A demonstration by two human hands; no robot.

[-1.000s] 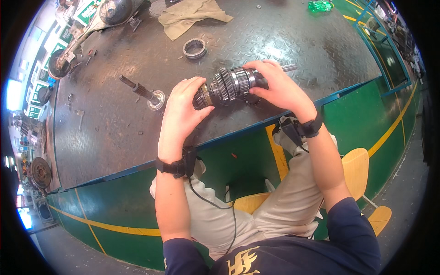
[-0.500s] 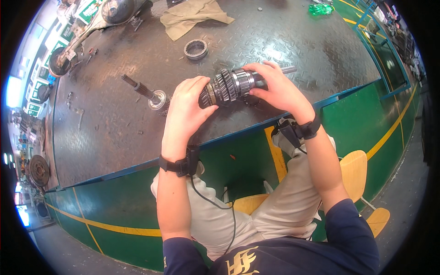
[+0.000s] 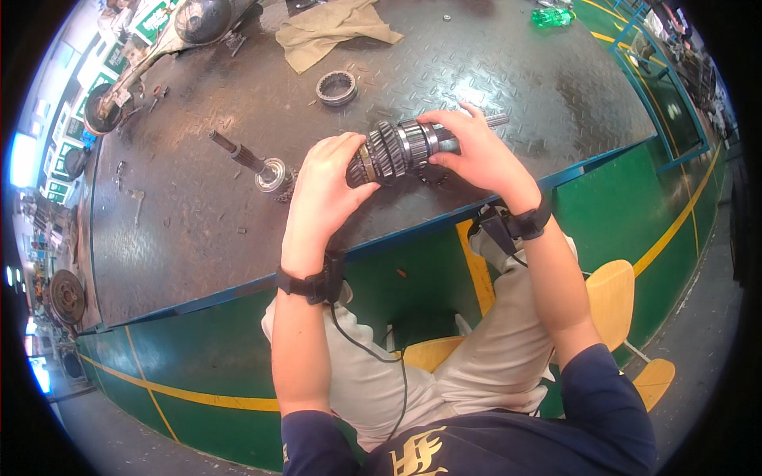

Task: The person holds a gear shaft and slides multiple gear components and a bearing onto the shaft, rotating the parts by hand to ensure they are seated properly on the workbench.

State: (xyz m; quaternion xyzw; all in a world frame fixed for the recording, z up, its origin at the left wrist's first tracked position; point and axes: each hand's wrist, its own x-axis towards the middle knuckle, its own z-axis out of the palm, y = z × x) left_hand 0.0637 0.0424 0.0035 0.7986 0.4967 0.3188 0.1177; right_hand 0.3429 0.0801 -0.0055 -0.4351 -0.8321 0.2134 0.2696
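A gear shaft [image 3: 390, 151] with several helical gears and a brass-coloured ring lies across in front of me, its thin splined end pointing right. My left hand [image 3: 324, 178] is closed round its left end, thumb on the near side. Around the right part of the gear stack my right hand [image 3: 476, 151] curls, thumb below and fingers on top. To the left of my left hand, a second splined shaft [image 3: 252, 159] with a bearing leans over the table. Beyond the gears rests a toothed steel ring [image 3: 336, 88].
The patterned steel table [image 3: 190, 206] has a blue edge. On it lie a tan cloth [image 3: 329, 33], a green plastic bottle [image 3: 553, 17], an axle housing [image 3: 143, 67] at far left and a small wrench [image 3: 139, 205]. A wooden chair [image 3: 611, 297] stands at the right.
Very little differs. Both hands keep their hold on the gear shaft, and the view has shifted slightly.
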